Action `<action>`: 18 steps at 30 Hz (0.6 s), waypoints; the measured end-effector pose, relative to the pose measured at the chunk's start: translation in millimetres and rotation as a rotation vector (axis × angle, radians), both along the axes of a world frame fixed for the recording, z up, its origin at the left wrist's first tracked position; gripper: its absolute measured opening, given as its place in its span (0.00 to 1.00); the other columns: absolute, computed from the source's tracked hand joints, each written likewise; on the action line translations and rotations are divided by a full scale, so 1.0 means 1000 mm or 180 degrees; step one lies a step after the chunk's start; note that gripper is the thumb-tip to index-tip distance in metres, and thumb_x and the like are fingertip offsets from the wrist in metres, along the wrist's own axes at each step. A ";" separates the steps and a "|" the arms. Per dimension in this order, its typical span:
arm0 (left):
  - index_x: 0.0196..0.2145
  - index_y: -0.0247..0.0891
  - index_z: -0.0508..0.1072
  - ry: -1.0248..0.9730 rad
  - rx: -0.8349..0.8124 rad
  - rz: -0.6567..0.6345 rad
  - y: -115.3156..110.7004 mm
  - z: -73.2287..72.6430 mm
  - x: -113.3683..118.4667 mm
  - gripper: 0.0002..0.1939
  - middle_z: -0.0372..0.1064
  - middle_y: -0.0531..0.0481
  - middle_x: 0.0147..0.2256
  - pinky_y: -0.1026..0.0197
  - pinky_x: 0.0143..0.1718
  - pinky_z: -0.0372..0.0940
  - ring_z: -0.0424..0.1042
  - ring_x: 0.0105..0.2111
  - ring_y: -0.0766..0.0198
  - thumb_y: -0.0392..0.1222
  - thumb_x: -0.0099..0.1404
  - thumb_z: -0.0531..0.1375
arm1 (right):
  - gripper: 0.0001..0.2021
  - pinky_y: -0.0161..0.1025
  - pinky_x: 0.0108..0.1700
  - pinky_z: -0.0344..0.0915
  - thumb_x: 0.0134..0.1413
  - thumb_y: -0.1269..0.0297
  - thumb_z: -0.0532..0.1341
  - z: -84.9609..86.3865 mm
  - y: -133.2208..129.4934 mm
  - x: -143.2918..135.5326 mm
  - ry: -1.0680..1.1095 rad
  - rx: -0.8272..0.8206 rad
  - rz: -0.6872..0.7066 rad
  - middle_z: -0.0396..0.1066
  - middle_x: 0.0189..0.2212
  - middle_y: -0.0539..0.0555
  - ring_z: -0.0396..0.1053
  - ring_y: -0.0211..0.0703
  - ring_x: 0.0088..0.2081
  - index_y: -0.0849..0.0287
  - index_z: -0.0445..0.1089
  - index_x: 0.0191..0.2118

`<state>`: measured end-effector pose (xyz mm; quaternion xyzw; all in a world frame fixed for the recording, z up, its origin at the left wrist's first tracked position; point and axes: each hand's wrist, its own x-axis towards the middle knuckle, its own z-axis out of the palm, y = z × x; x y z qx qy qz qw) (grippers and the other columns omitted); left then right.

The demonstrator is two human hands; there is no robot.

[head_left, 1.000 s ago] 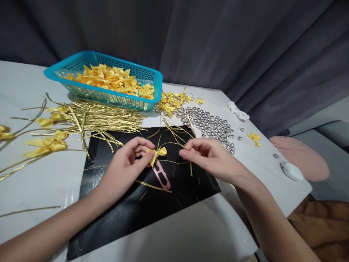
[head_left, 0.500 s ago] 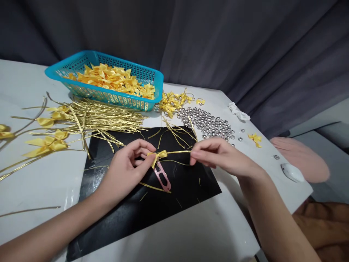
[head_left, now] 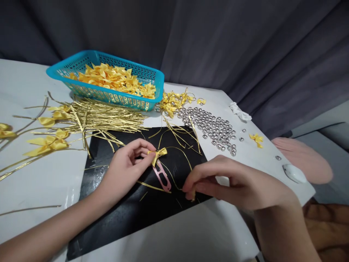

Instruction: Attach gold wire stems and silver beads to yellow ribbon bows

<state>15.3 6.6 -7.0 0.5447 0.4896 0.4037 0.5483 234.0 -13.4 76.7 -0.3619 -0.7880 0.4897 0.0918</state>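
My left hand (head_left: 133, 160) is closed, pinching a small yellow ribbon bow (head_left: 159, 154) between thumb and fingers above a black mat (head_left: 114, 218). A pink flat piece with slots (head_left: 163, 176), shaped like a snap clip, extends below the bow; I cannot tell whether it is in the hand or lies on the mat. From the bow a thin gold cord (head_left: 188, 160) loops rightward to my right hand (head_left: 215, 182). That hand's thumb and fingertips are pressed together on the cord, low over the mat's right side.
A blue basket (head_left: 109, 91) full of yellow bows stands at the back left. Before it lies a pile of gold cords (head_left: 109, 114). Silver beads (head_left: 209, 125) spread at the right, near finished-looking bows (head_left: 174, 102) and a white computer mouse (head_left: 294, 173).
My right hand has moved down and toward me, with the wrist turned. The cord, earlier stretched straight, now hangs in a loose curve. My left hand has stayed on the bow.
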 end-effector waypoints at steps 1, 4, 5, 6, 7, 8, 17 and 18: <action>0.31 0.36 0.70 0.0028 0.0001 -0.0008 0.000 0.000 0.000 0.07 0.69 0.54 0.27 0.68 0.31 0.61 0.67 0.28 0.69 0.42 0.58 0.62 | 0.10 0.27 0.31 0.65 0.61 0.74 0.53 -0.002 0.001 -0.004 0.0025 -0.0042 0.0111 0.77 0.32 0.55 0.73 0.34 0.32 0.64 0.72 0.41; 0.31 0.36 0.70 0.0065 0.0004 -0.0052 -0.001 -0.001 -0.001 0.07 0.69 0.54 0.27 0.68 0.31 0.61 0.67 0.28 0.69 0.42 0.58 0.61 | 0.12 0.27 0.38 0.66 0.63 0.74 0.52 -0.009 0.002 -0.010 0.0048 0.0075 0.0164 0.77 0.35 0.55 0.74 0.33 0.36 0.65 0.72 0.44; 0.31 0.36 0.70 0.0064 -0.0001 -0.0071 -0.001 -0.001 -0.002 0.07 0.69 0.54 0.27 0.68 0.31 0.61 0.67 0.28 0.68 0.42 0.58 0.61 | 0.11 0.26 0.38 0.66 0.62 0.74 0.53 -0.010 0.002 -0.011 0.0040 0.0233 0.0098 0.77 0.34 0.54 0.73 0.32 0.36 0.65 0.72 0.44; 0.31 0.36 0.70 0.0056 -0.0007 -0.0093 -0.001 -0.001 -0.002 0.07 0.69 0.54 0.28 0.68 0.31 0.61 0.67 0.29 0.68 0.43 0.59 0.61 | 0.11 0.26 0.37 0.65 0.62 0.74 0.53 -0.011 0.002 -0.012 0.0040 0.0417 0.0019 0.76 0.34 0.54 0.73 0.32 0.34 0.64 0.72 0.43; 0.31 0.36 0.70 0.0046 -0.0014 -0.0110 -0.001 -0.002 -0.002 0.07 0.69 0.53 0.28 0.68 0.31 0.61 0.67 0.29 0.68 0.43 0.59 0.61 | 0.10 0.25 0.36 0.64 0.62 0.73 0.54 -0.011 0.001 -0.012 0.0035 0.0590 -0.0062 0.76 0.33 0.53 0.72 0.31 0.33 0.64 0.73 0.41; 0.32 0.36 0.70 0.0036 -0.0015 -0.0121 -0.001 -0.002 -0.002 0.07 0.69 0.53 0.28 0.68 0.31 0.62 0.67 0.29 0.68 0.43 0.59 0.61 | 0.09 0.25 0.34 0.64 0.61 0.74 0.55 -0.011 0.000 -0.013 0.0031 0.0725 -0.0125 0.76 0.33 0.52 0.72 0.30 0.31 0.64 0.73 0.40; 0.42 0.40 0.69 -0.0147 0.0198 -0.0188 -0.002 0.002 -0.001 0.09 0.70 0.54 0.30 0.68 0.31 0.65 0.70 0.28 0.68 0.41 0.63 0.58 | 0.12 0.29 0.30 0.64 0.60 0.74 0.54 -0.028 -0.011 -0.030 -0.0291 0.1592 -0.0410 0.76 0.32 0.50 0.72 0.33 0.28 0.60 0.65 0.48; 0.40 0.40 0.70 -0.0127 0.0217 -0.0207 -0.002 0.002 -0.001 0.07 0.70 0.54 0.31 0.68 0.31 0.66 0.70 0.28 0.68 0.41 0.63 0.57 | 0.14 0.30 0.29 0.64 0.60 0.73 0.55 -0.031 -0.011 -0.029 -0.0380 0.1758 -0.0537 0.77 0.32 0.50 0.73 0.34 0.27 0.59 0.63 0.51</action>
